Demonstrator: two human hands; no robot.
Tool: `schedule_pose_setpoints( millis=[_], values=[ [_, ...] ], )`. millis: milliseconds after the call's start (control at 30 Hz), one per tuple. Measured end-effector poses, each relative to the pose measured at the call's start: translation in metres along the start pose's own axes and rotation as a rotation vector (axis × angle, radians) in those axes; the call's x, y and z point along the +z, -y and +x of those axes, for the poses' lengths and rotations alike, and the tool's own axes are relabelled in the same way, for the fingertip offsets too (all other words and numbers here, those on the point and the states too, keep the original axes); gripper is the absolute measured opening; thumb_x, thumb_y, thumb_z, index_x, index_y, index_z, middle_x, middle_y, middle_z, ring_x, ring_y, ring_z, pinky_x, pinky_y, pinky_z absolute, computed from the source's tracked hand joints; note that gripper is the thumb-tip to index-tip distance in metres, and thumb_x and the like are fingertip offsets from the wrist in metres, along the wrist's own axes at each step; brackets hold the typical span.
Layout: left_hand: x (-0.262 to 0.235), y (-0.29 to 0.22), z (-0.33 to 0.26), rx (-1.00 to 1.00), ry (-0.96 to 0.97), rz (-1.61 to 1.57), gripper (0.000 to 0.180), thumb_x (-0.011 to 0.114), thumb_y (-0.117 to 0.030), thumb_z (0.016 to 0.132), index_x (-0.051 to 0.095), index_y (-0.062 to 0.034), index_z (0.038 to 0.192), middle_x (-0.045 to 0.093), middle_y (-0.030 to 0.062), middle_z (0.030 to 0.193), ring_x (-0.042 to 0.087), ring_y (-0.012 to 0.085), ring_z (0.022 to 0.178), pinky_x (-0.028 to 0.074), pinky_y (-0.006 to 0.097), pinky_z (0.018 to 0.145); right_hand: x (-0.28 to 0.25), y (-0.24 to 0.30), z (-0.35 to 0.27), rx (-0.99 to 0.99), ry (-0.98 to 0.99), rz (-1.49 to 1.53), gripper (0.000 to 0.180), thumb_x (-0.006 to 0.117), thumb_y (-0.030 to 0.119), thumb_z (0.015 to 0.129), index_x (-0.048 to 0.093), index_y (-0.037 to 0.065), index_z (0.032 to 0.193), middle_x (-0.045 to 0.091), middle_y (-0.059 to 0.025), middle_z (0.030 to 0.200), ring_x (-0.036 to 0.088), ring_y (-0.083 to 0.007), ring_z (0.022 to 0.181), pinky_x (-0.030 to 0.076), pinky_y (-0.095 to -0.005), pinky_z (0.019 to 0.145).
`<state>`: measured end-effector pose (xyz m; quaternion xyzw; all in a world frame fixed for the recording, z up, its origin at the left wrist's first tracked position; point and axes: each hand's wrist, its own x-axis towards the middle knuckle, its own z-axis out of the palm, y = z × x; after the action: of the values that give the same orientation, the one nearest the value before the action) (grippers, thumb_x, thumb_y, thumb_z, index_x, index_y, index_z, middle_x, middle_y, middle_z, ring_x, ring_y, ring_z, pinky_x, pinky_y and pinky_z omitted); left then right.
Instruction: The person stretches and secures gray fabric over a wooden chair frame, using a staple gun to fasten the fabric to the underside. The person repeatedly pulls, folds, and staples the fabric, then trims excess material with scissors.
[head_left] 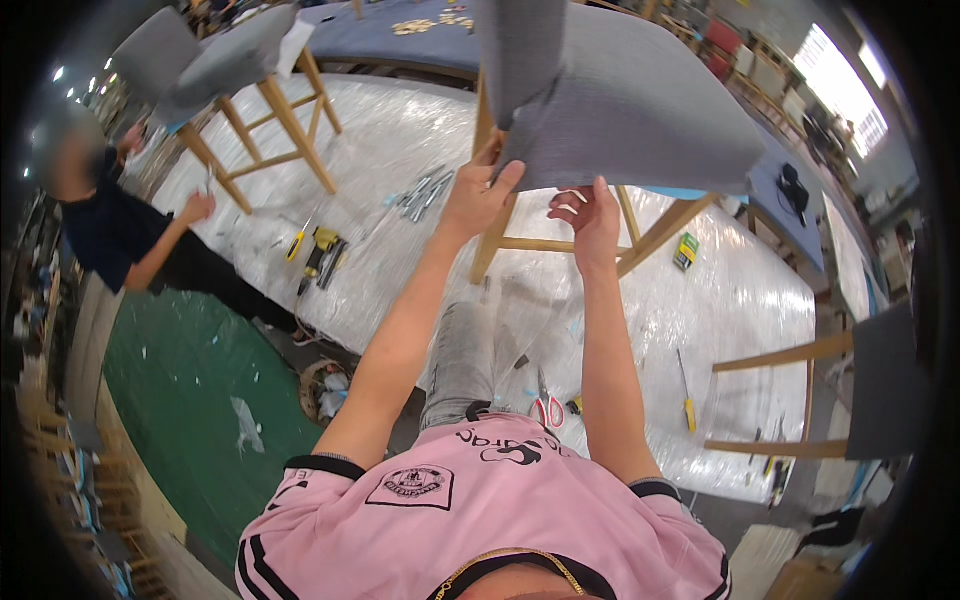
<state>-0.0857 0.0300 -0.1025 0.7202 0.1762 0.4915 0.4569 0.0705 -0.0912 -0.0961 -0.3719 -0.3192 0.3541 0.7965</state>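
A grey upholstered bar chair [640,110] with light wooden legs stands on the plastic-covered table in front of me. My left hand [478,200] grips the seat's near left corner, just below the backrest, with the thumb on the fabric and the fingers partly hidden behind. Below the seat's near edge, my right hand [592,215] has its fingers apart and loosely bent, its thumb tip at the fabric edge. Nothing shows in the right hand. A strip of light blue material peeks out under the seat at the right.
Another grey chair [215,80] stands at the far left near a person in dark clothes [130,225]. A yellow-black staple gun [322,257], metal bolts [425,193], a green-yellow box [686,251], red-handled scissors [546,408] and a yellow-handled screwdriver [689,408] lie on the table.
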Motion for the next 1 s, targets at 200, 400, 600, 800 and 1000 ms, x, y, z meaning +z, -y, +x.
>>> schedule_pose_setpoints(
  millis=[200,400,600,800,1000],
  values=[
    [-0.004,-0.004,-0.004,-0.051,0.026,0.081,0.042,0.066,-0.035,0.102,0.074,0.0040,0.115,0.048,0.0301,0.153,0.058,0.0307,0.132,0.047,0.038,0.103,0.021,0.000,0.003,-0.052,-0.129,-0.245,0.045,0.057,0.042,0.107,0.053,0.007,0.079,0.058,-0.0052,0.067,0.060,-0.0161,0.059,0.053,-0.0311,0.059],
    [0.040,0.004,-0.035,0.063,-0.160,0.103,0.056,0.077,-0.030,0.091,0.059,0.0032,0.133,0.023,0.0294,0.165,0.029,0.0400,0.152,0.032,0.044,0.119,0.001,-0.019,0.001,-0.138,-0.157,-0.343,0.051,0.052,0.044,0.109,0.046,0.007,0.074,0.048,-0.0028,0.060,0.051,-0.0116,0.051,0.044,-0.0286,0.047],
    [0.072,-0.044,0.003,0.025,-0.330,-0.070,0.115,0.084,-0.037,0.083,0.010,0.0059,0.161,0.024,0.0304,0.159,0.032,0.0393,0.149,0.034,0.048,0.119,-0.001,-0.022,0.001,-0.142,-0.168,-0.374,0.050,0.051,0.046,0.109,0.049,0.006,0.078,0.047,-0.0019,0.061,0.050,-0.0110,0.051,0.045,-0.0277,0.046],
    [0.054,-0.037,0.015,0.020,-0.263,0.037,0.062,0.077,-0.041,0.090,0.064,0.0054,0.130,0.033,0.0269,0.159,0.036,0.0436,0.145,0.037,0.050,0.115,0.001,-0.019,-0.002,-0.134,-0.173,-0.419,0.047,0.050,0.046,0.109,0.053,0.006,0.085,0.039,0.0012,0.057,0.045,-0.0110,0.051,0.044,-0.0287,0.049],
    [0.036,-0.034,0.012,0.053,-0.174,0.148,0.049,0.073,-0.045,0.093,0.078,0.0015,0.108,0.044,0.0286,0.153,0.042,0.0462,0.141,0.039,0.050,0.114,0.003,-0.015,-0.002,-0.149,-0.142,-0.402,0.048,0.051,0.044,0.109,0.056,0.002,0.086,0.041,0.0012,0.057,0.045,-0.0102,0.050,0.044,-0.0269,0.048]
  ],
)
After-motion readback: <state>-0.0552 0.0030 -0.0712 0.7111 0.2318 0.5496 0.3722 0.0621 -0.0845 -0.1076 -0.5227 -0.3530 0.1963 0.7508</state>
